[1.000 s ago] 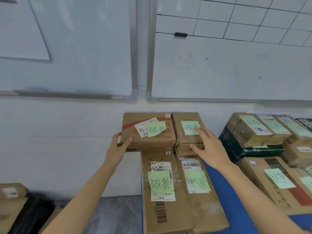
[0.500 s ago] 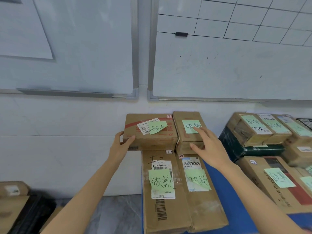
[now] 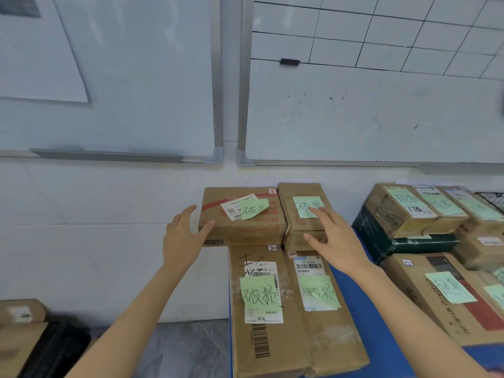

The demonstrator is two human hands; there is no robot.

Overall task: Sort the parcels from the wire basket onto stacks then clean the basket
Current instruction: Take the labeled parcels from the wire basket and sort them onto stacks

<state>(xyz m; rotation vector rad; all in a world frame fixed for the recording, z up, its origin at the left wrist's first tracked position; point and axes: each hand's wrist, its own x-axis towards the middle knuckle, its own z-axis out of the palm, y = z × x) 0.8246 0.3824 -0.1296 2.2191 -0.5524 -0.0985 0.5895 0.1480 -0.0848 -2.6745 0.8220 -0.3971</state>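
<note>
- The wide parcel [image 3: 242,227] with a red stripe lies at the back of the blue surface [image 3: 354,309], close to the wall [image 3: 95,241]
- The narrow parcel [image 3: 297,233] lies touching its right side, and each carries a green note [image 3: 306,207] with handwriting
- The left hand [image 3: 182,236] is open with its fingers straight beside the wide parcel's left end; the thumb tip touches the near left corner, and nothing is gripped
- The right hand [image 3: 335,236] is relaxed and open over the narrow parcel, with the index fingertip on its green note and the thumb by the front face
- Two long parcels [image 3: 261,345] lie side by side just in front, touching, and both are noted in green
- To the right, more labelled parcels [image 3: 409,214] are stacked, some on a dark green box [image 3: 395,245]
- A corner of the wire basket [image 3: 492,200] shows at the right edge
- Two whiteboards [image 3: 354,118] hang above
</note>
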